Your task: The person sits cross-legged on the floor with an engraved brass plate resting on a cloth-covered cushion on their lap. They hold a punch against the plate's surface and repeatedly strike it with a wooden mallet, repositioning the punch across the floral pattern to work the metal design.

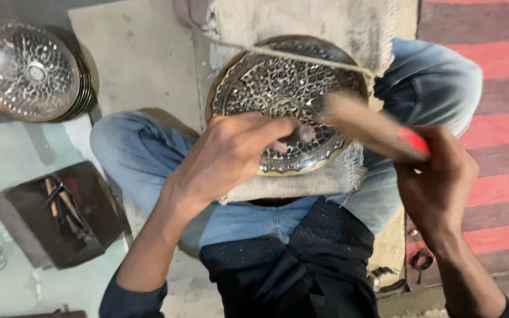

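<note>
Brass engraved plate under left grip, closed on perhaps a punch; right grip around hammer.

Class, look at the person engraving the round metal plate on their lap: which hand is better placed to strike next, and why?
Probably the right hand: it grips the wooden mallet, blurred above the plate. The left hand pinches the small punch against the plate.

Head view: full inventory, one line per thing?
engraved plate: 1, silver with brass rim, on cloth over the lap
cloth: 1, beige, frayed, under the plate
cord: 1, tan, across the plate
mallet: 1, wooden, blurred, red end, in right hand
plate stack: several, silver, top left
tool tray: 1, dark, lower left
rug: 1, red striped, right
left hand: pinching a small tool on the plate
right hand: gripping the mallet
</note>
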A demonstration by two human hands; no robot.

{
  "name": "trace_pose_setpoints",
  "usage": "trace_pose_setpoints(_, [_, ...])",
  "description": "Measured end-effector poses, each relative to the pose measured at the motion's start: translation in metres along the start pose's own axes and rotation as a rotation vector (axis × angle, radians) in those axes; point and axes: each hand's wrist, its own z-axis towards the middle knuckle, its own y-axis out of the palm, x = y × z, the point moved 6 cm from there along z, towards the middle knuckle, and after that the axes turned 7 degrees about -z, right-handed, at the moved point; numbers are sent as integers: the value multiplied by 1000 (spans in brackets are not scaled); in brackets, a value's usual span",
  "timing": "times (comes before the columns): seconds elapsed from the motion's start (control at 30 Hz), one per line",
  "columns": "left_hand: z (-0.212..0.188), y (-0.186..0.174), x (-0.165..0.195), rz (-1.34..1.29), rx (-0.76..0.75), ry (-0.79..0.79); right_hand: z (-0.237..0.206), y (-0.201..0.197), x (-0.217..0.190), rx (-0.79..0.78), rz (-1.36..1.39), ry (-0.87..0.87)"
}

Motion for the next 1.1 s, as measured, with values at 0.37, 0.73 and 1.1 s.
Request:
trace_pose_setpoints(0.37, [36,10,10,-217,-492,-38,-77,15,33,149,706,267])
trace_pose_setpoints(0.73, [40,14,3,-78,-627,-63,-147,51,26,92,676,178])
trace_pose_setpoints(1.1, [39,14,5,-97,-568,5,-121,40,18,70,184,146])
